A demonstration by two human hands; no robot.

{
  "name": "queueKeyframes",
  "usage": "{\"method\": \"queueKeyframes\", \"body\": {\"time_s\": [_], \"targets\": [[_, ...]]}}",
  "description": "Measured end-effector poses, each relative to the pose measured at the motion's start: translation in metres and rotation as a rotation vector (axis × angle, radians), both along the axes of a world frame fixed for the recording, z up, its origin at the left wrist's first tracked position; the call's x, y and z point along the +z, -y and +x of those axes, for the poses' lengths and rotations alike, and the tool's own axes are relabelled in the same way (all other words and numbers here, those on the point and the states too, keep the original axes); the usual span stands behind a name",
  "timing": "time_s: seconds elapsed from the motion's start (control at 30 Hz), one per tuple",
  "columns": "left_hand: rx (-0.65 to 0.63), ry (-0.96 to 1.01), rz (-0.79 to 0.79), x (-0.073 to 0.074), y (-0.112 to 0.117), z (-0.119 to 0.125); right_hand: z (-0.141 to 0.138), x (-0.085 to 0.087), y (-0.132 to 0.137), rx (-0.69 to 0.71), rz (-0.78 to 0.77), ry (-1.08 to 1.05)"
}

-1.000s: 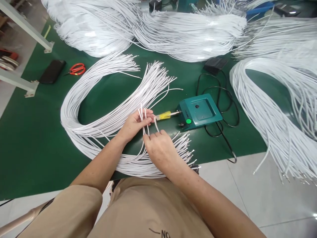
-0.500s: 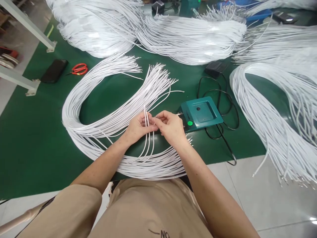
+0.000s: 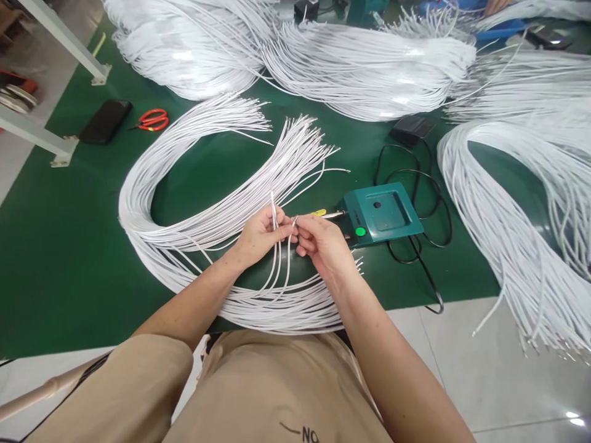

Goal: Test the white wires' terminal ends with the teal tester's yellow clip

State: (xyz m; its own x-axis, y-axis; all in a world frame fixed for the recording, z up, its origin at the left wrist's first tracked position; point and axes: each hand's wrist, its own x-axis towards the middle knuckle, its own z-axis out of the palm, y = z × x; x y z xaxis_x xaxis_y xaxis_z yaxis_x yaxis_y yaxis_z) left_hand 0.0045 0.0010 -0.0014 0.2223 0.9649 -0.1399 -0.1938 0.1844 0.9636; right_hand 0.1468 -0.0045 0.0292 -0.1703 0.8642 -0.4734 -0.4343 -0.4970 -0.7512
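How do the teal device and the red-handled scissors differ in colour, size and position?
Colour: the teal device has a green button, while the scissors have red handles.
Size: the device looks clearly larger than the scissors.
Position: the device sits near the right hand; the scissors lie farther left.
Shared: both rest on the green tabletop.

bright light, small glare spots on the floor [image 3: 489, 369]

The right fingers [image 3: 310, 226] have risen to a wire [image 3: 289, 257].
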Motion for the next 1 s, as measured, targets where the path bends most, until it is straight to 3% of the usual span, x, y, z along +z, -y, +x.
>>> {"method": "queueKeyframes", "body": {"time_s": [0.17,0.33,0.47,0.57,0.7,0.83,1.0], "targets": [[-0.044,-0.016,0.029,-0.003,0.002,0.001,0.000,0.007,-0.006,0.057,0.148,0.146],[-0.053,-0.032,0.037,-0.006,0.003,-0.001,0.006,0.002,-0.008,0.166,0.119,0.094],[-0.056,-0.014,0.055,-0.003,0.002,-0.003,0.010,-0.005,-0.002,0.149,0.069,-0.018],[-0.057,-0.004,0.091,-0.002,0.003,-0.004,0.009,-0.003,0.003,0.074,0.072,0.026],[-0.099,-0.014,0.114,-0.003,0.002,-0.006,0.008,0.002,0.004,0.054,0.187,0.266],[-0.175,-0.013,0.071,-0.004,0.001,-0.008,0.009,-0.004,0.002,0.080,0.330,0.523],[-0.134,0.013,-0.036,-0.002,0.000,-0.007,0.011,-0.010,0.008,0.089,0.739,1.166]]}}
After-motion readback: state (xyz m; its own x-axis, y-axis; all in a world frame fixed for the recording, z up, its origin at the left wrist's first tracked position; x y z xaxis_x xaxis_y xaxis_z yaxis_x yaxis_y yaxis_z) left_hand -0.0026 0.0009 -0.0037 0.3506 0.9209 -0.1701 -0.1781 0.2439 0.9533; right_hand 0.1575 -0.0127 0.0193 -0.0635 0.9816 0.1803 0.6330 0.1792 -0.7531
